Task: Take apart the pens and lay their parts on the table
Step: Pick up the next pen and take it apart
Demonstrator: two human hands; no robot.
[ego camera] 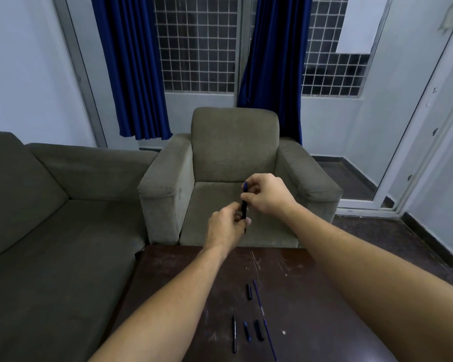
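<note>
A long grey-green sofa [50,218] fills the left side, cut off by the left and lower edges. Beside it, straight ahead, stands a matching armchair [236,163] with an empty seat. Behind the armchair hang two blue curtains [131,69], one on each side of a window with a white grid grille [196,45]; the right curtain's lower end is hidden by the chair back. A white-framed door [413,142] stands at the right, its top out of frame.

The dark brown table [306,278] sits near the bottom, its top scratched, its near part cut off and partly covered by both forearms.

The left hand [224,228] and the right hand [268,194] are raised in front of the armchair seat, above the table's far edge. Between them they hold a dark pen [244,205], roughly upright: the left fingers are closed around its lower end, the right fingers pinch its upper end, where a blue tip shows. Most of the pen is covered by the fingers, so which parts remain joined is hard to tell.

On the table lie parts, apart from each other: a thin blue refill [259,299] running towards the near edge, a long black barrel [234,334] at the left, a short black piece [259,330] just beside the refill, a small blue piece [247,331] between those two, and another short black piece [249,292] farther back. A white speck [283,332] lies to the right.
</note>
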